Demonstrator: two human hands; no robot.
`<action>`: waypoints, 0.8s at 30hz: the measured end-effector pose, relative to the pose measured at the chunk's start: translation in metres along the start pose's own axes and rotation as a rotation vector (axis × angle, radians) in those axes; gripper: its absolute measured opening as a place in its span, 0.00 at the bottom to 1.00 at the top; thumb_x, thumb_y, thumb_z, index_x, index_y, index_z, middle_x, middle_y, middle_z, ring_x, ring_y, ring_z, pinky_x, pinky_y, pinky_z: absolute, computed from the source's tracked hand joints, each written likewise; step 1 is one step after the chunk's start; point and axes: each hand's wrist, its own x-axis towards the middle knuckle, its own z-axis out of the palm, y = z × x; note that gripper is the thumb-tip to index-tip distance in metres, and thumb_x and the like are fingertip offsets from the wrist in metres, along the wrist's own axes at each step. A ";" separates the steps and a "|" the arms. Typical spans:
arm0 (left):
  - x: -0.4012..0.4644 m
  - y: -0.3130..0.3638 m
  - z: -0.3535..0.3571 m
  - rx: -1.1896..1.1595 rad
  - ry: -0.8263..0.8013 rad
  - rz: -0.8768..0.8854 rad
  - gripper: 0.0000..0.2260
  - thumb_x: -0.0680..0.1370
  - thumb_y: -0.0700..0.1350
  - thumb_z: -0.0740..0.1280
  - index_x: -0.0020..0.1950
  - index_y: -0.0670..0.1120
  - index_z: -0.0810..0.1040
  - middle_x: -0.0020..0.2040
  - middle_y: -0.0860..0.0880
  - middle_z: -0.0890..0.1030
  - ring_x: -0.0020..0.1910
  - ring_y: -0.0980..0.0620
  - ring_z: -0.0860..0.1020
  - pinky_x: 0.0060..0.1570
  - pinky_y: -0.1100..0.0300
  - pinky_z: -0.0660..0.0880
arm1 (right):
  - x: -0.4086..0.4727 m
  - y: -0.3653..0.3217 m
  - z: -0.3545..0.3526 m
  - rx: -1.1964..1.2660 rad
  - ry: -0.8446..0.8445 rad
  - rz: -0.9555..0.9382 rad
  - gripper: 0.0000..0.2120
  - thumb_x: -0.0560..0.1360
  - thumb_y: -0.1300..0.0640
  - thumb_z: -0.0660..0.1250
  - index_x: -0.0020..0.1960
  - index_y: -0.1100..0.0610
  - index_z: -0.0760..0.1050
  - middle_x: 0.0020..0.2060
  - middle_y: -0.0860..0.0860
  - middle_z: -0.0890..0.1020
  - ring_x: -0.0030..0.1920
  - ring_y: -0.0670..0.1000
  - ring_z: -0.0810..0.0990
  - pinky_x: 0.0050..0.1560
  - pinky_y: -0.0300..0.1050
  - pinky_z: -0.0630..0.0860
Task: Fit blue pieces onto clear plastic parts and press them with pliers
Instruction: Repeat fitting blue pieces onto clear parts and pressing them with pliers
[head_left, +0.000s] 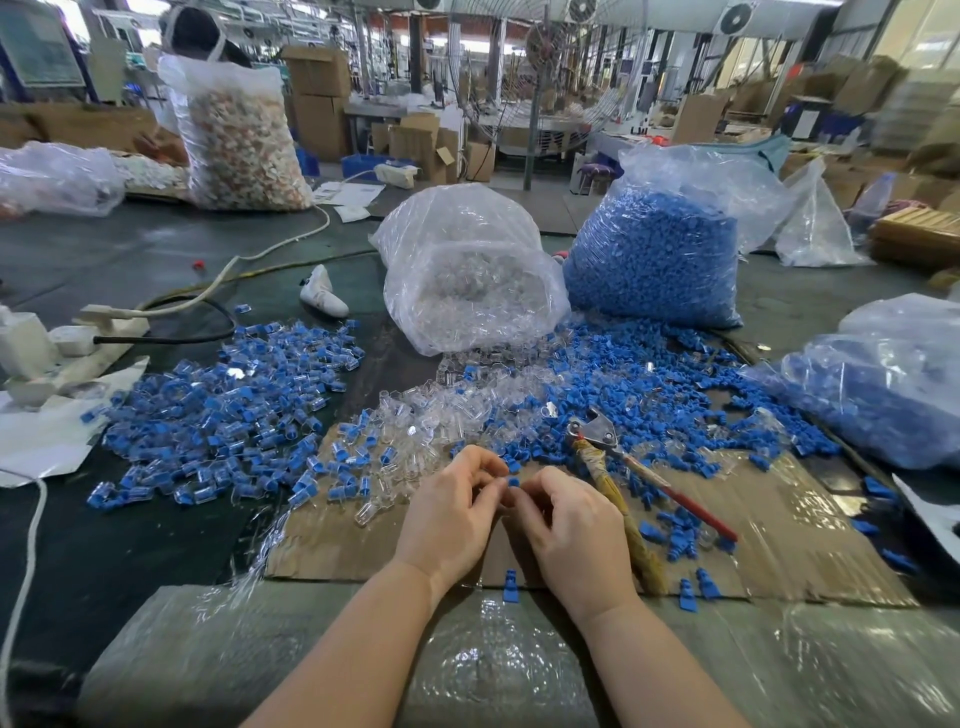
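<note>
Both hands meet over the brown cardboard sheet (779, 525) — the left hand (449, 512) and right hand (574, 535) pinch a small blue plastic piece (514, 482) between closed fingertips, probably seating it on a clear part hidden there. The red-handled metal pliers (613, 447) lie just right, within reach for pressing.

white power strip (78, 338), cardboard sheet (779, 519), standing fan (540, 78)
</note>
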 end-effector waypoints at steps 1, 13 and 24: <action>0.000 0.000 0.000 -0.005 -0.002 -0.007 0.07 0.78 0.42 0.64 0.46 0.54 0.73 0.38 0.56 0.80 0.39 0.65 0.78 0.42 0.74 0.72 | 0.000 0.000 0.000 -0.002 -0.005 -0.002 0.07 0.76 0.52 0.65 0.41 0.54 0.75 0.34 0.47 0.79 0.37 0.48 0.76 0.39 0.43 0.71; 0.000 0.005 -0.003 -0.033 -0.003 -0.029 0.07 0.77 0.41 0.66 0.44 0.54 0.74 0.36 0.56 0.82 0.36 0.63 0.79 0.42 0.70 0.74 | 0.001 0.000 -0.001 0.035 0.061 -0.081 0.06 0.74 0.56 0.67 0.50 0.54 0.80 0.42 0.46 0.82 0.45 0.46 0.78 0.47 0.32 0.67; 0.001 0.005 -0.003 0.017 -0.006 -0.039 0.06 0.77 0.43 0.66 0.44 0.54 0.74 0.37 0.56 0.81 0.36 0.61 0.79 0.40 0.69 0.75 | 0.001 0.001 0.000 0.016 0.048 -0.084 0.07 0.73 0.58 0.70 0.51 0.56 0.79 0.44 0.47 0.82 0.47 0.48 0.78 0.48 0.39 0.74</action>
